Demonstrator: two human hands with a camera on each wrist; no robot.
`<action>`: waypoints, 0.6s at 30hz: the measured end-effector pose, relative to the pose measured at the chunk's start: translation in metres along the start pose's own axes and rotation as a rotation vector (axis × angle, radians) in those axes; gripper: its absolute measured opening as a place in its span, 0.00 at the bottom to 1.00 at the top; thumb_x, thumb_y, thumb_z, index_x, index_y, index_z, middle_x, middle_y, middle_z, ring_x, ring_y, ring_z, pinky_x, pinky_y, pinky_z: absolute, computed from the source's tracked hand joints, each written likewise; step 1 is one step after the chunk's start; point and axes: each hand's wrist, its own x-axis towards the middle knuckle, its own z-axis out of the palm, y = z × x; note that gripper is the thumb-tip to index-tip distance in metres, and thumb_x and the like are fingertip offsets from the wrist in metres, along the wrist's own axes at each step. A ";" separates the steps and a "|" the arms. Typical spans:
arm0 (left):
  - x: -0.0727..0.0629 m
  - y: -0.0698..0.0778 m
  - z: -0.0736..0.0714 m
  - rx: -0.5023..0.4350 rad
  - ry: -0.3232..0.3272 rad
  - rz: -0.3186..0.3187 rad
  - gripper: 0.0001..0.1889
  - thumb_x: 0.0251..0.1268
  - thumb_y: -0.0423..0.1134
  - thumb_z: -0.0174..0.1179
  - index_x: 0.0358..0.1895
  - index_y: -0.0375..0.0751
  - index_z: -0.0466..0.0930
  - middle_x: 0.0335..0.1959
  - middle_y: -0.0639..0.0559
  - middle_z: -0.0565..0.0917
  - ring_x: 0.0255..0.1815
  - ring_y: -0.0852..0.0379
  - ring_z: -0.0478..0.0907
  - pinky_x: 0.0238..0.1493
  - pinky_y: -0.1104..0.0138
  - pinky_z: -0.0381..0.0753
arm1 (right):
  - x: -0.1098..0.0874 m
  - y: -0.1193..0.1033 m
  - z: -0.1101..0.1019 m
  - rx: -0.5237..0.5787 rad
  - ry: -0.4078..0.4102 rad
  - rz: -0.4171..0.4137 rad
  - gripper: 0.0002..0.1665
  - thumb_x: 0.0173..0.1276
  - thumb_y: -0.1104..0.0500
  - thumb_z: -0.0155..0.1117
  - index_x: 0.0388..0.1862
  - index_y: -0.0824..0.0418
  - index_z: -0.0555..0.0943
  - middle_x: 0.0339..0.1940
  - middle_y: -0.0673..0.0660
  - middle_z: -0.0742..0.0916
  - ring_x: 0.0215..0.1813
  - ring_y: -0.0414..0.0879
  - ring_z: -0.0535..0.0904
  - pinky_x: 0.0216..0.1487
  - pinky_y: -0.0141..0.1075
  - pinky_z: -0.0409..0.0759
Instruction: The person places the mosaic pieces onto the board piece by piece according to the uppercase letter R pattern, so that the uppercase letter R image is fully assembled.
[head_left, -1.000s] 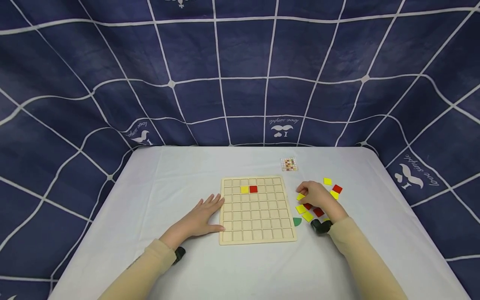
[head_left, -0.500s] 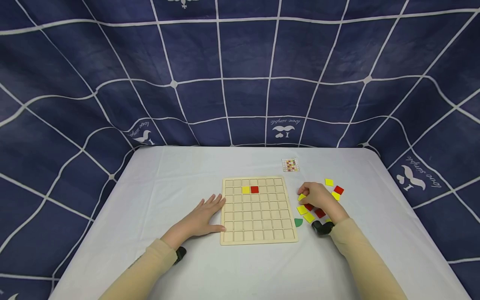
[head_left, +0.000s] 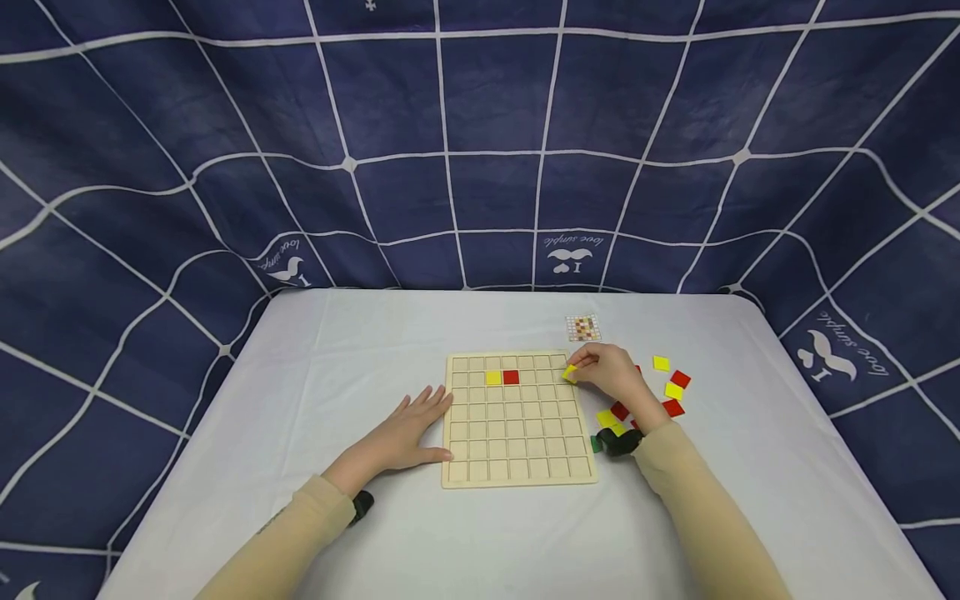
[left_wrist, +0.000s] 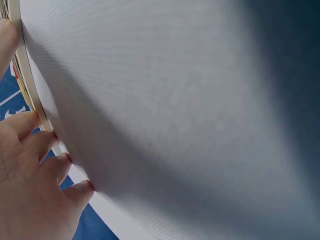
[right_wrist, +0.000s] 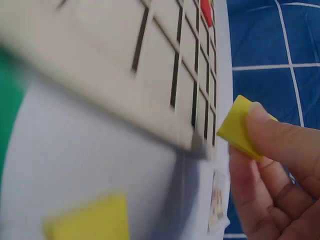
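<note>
A square wooden grid board (head_left: 517,429) lies on the white table. In its second row from the back sit a yellow tile (head_left: 493,378) and, right beside it, a red tile (head_left: 511,377). My left hand (head_left: 401,433) rests with fingers spread at the board's left edge; the left wrist view shows the fingertips (left_wrist: 85,187) along that side. Between thumb and fingers my right hand (head_left: 611,371) pinches another yellow tile (right_wrist: 240,125), held over the board's back right corner.
Right of the board, loose yellow tiles (head_left: 606,418) and red tiles (head_left: 672,408) lie scattered, partly hidden under the right wrist. A green piece (head_left: 596,444) lies by the board's right edge. Behind stands a small pattern card (head_left: 582,327) lying on the cloth.
My right hand has picked a yellow tile from the scattered pile and moved left with it to the board's back right corner. The left hand has stayed in place.
</note>
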 end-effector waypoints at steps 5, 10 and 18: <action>0.000 -0.001 0.000 -0.003 -0.001 0.001 0.51 0.57 0.63 0.65 0.79 0.44 0.52 0.80 0.45 0.51 0.82 0.43 0.42 0.80 0.44 0.42 | 0.009 -0.010 0.013 0.097 0.015 -0.003 0.11 0.61 0.62 0.72 0.44 0.60 0.85 0.39 0.57 0.88 0.40 0.46 0.82 0.43 0.35 0.81; 0.001 0.000 0.000 0.000 0.003 -0.003 0.51 0.57 0.63 0.65 0.79 0.44 0.52 0.80 0.45 0.51 0.82 0.43 0.42 0.80 0.44 0.43 | 0.016 -0.019 0.026 0.122 0.021 -0.014 0.11 0.63 0.63 0.70 0.45 0.60 0.86 0.41 0.58 0.88 0.42 0.47 0.83 0.44 0.36 0.82; 0.000 0.000 0.000 0.001 0.004 -0.003 0.51 0.57 0.62 0.66 0.79 0.44 0.52 0.80 0.45 0.52 0.82 0.43 0.43 0.80 0.44 0.43 | 0.020 -0.031 0.044 0.041 -0.025 -0.096 0.07 0.61 0.64 0.71 0.40 0.59 0.88 0.35 0.55 0.89 0.37 0.44 0.82 0.42 0.36 0.81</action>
